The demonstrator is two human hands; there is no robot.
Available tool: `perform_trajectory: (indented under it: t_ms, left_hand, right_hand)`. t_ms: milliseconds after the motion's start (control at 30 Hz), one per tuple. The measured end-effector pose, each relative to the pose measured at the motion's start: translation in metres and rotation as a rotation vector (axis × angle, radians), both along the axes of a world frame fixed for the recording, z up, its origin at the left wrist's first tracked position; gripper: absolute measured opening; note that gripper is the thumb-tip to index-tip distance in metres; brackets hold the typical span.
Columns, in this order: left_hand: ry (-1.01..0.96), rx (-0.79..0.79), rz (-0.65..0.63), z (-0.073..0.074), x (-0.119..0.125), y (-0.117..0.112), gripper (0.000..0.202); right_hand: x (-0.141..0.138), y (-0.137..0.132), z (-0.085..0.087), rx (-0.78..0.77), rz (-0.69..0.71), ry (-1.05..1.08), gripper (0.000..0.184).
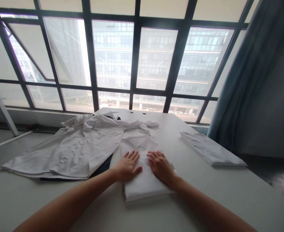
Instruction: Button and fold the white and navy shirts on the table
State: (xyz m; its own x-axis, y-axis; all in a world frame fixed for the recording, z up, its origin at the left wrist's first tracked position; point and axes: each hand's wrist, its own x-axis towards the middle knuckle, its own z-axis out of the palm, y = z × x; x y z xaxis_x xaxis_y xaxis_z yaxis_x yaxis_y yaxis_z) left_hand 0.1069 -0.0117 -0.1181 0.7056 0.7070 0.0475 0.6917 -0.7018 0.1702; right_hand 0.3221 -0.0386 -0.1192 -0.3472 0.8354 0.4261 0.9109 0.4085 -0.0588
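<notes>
At the near middle of the white surface (200,206) lay the folded white cloth (145,180), a flat, layered rectangle with its short edge toward the person and its far end near a sleeve of the loose garment beyond. Both hands rested on top of it, side by side, with a strip of cloth showing between them. The left hand (128,167) was open, palm down, its fingers straight and a little spread, the thumb reaching inward; so broad a contact would press on the layers rather than pinch them. The right hand (162,167) was open too, its fingers slightly bent and gripping nothing, near the right edge. Having one palm on each half probably shared the pressure evenly and steadied the cloth from both sides.

To the left, the white garment (84,145) was spread wide and wrinkled, one sleeve stretched across the far part; dark cloth (105,166) showed from under its near edge, so it seemed stacked on another piece. Well to the right, a second folded cloth (213,149) lay along the edge, perhaps so as to leave the middle for working. Behind stood windows (113,58) and a blue-grey curtain (248,64).
</notes>
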Motion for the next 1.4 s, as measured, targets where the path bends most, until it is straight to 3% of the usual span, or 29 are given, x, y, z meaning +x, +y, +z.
perform_trajectory:
  t_ms: [133, 233, 300, 367, 433, 500, 767, 900, 967, 1067, 1167, 1400]
  left_hand:
    - [0.021, 0.004, 0.002, 0.000, 0.006, -0.028, 0.073]
    - [-0.045, 0.070, -0.077, 0.001, 0.008, -0.031, 0.068]
    - [-0.099, 0.116, -0.038, 0.001, 0.003, -0.017, 0.062]
    - [-0.112, 0.124, 0.106, 0.000, -0.007, 0.005, 0.061]
    - [-0.080, 0.075, 0.215, -0.004, -0.017, 0.028, 0.065]
    - [-0.049, 0.023, 0.243, -0.009, -0.023, 0.042, 0.069]
    - [-0.020, -0.050, 0.304, -0.008, -0.022, 0.042, 0.077]
    - [-0.022, -0.041, 0.327, -0.007, -0.024, 0.043, 0.078]
    - [-0.018, -0.029, 0.329, -0.009, -0.025, 0.044, 0.078]
    - [-0.016, -0.013, 0.339, -0.012, -0.025, 0.047, 0.079]
    - [-0.025, -0.008, 0.345, -0.016, -0.025, 0.050, 0.080]
    - [-0.011, -0.020, 0.356, -0.013, -0.025, 0.048, 0.079]
  right_hand:
    - [-0.006, 0.006, 0.012, -0.074, -0.028, -0.039, 0.040]
    - [-0.011, 0.017, 0.018, -0.152, -0.030, -0.065, 0.045]
    - [-0.017, 0.026, 0.020, -0.193, -0.030, -0.076, 0.047]
    - [-0.021, 0.036, 0.017, -0.222, -0.043, -0.065, 0.048]
    - [-0.021, 0.046, 0.013, -0.258, -0.050, -0.049, 0.051]
    - [-0.014, 0.057, 0.008, -0.325, -0.067, -0.042, 0.057]
    - [0.038, 0.096, -0.007, -0.508, -0.324, 0.041, 0.070]
    - [0.029, 0.081, -0.003, -0.347, -0.376, -0.013, 0.064]
    - [0.019, 0.066, -0.002, -0.275, -0.335, -0.056, 0.061]
    - [0.011, 0.040, -0.004, -0.300, -0.191, -0.061, 0.062]
    - [0.021, 0.022, -0.010, -0.316, -0.131, -0.028, 0.062]
    - [0.067, 0.009, -0.018, -0.262, -0.396, 0.070, 0.054]
